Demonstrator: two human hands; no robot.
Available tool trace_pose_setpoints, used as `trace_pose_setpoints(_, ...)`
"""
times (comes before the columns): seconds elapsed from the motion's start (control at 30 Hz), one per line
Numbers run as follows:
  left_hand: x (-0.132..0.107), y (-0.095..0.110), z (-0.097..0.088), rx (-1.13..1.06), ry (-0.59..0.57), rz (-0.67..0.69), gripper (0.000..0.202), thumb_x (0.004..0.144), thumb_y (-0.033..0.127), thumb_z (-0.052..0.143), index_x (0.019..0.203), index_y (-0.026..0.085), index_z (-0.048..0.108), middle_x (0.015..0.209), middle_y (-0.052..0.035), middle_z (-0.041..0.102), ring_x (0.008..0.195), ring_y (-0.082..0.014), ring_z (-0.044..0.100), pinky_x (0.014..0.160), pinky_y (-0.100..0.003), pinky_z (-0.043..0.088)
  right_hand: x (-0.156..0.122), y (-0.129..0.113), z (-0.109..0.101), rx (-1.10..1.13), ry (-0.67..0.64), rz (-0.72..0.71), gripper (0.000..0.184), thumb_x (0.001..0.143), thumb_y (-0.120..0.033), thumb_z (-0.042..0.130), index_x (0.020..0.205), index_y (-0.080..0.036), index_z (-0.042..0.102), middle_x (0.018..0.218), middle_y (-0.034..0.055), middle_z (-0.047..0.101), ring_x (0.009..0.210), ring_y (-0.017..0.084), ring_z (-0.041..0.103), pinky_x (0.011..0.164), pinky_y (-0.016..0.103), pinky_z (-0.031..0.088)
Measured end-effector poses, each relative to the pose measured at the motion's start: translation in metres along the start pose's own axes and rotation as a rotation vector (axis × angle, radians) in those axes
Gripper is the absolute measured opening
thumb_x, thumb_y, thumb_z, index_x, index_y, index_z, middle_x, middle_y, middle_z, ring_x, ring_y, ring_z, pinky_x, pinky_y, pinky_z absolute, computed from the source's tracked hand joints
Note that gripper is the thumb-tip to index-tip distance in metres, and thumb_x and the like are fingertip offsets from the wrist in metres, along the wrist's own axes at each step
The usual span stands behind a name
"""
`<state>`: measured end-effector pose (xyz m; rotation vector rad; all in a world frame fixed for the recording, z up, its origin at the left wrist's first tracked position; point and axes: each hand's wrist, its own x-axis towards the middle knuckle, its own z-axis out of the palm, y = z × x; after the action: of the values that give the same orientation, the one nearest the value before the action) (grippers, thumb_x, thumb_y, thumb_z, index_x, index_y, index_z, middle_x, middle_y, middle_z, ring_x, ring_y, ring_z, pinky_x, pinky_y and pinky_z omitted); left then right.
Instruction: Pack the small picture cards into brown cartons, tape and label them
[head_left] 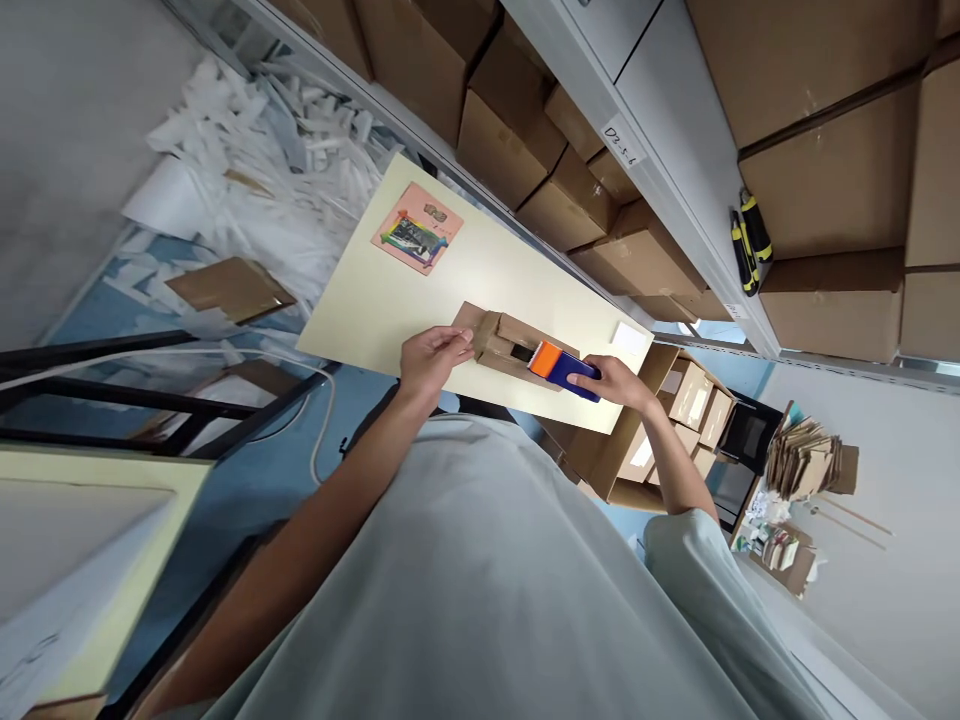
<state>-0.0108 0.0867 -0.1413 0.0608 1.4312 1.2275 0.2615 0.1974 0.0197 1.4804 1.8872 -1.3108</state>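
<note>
A narrow brown cardboard box (501, 340) lies on the cream table top (517, 285) in front of me. My left hand (431, 360) is at its left end, thumb and fingertips pinched on the edge of the cardboard flap (466, 317). A darker band of tape crosses the box beside that flap. In my right hand (615, 382) is an orange and dark blue tape dispenser (566, 370). Its toothed orange end is over the right part of the box, next to a dark gap between the panels.
A pink picture card (418, 228) lies at the table's far left, and a white card (628, 338) at its right end. Shelves of cartons (517, 140) run behind. Yellow-black cutters (748, 240) rest on the upper shelf. White packing scraps (240, 180) cover the left floor.
</note>
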Motion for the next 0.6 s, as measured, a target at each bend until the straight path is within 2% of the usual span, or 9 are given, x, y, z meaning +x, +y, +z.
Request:
trace_pose_setpoints(0.13,0.010,-0.017,-0.001,0.010,0.044,-0.049,0.048,0.062,0.048,0.099,0.087,0.016,0.075,0.082,-0.0042,0.075,0.084,-0.0228,0.077,0.092,-0.050,0.071,0.022,0.014,0.012,-0.018,-0.004,0.003,0.061,0.096,-0.079,0.064,0.095,-0.019,0.070,0.086,0.0041,0.072,0.076,0.019,0.064,0.067,0.028,0.043)
trace_pose_setpoints(0.3,0.027,-0.037,-0.004,0.072,0.105,-0.045,0.042,0.069,0.045,0.094,0.090,0.014,0.075,0.088,-0.0064,0.077,0.084,-0.0213,0.077,0.088,-0.042,0.069,0.037,0.020,0.020,-0.078,0.009,0.007,0.059,0.100,-0.075,0.063,0.103,-0.017,0.074,0.089,0.0050,0.075,0.078,0.019,0.065,0.070,0.027,0.043)
trace_pose_setpoints(0.53,0.050,-0.064,0.000,0.300,0.078,0.096,0.028,0.082,0.040,0.082,0.095,0.015,0.079,0.096,-0.0105,0.081,0.093,-0.0247,0.077,0.089,-0.037,0.064,0.042,0.019,0.019,-0.103,-0.023,-0.006,0.052,0.106,-0.066,0.063,0.111,-0.016,0.076,0.091,0.0054,0.077,0.079,0.018,0.067,0.070,0.026,0.044)
trace_pose_setpoints(0.6,0.053,-0.068,0.000,0.427,0.072,0.138,0.034,0.085,0.042,0.081,0.104,0.014,0.080,0.100,-0.0116,0.081,0.093,-0.0247,0.077,0.090,-0.037,0.062,0.043,0.018,0.021,-0.136,-0.018,0.005,0.048,0.107,-0.061,0.064,0.111,-0.015,0.076,0.092,0.0059,0.078,0.079,0.018,0.068,0.070,0.026,0.044)
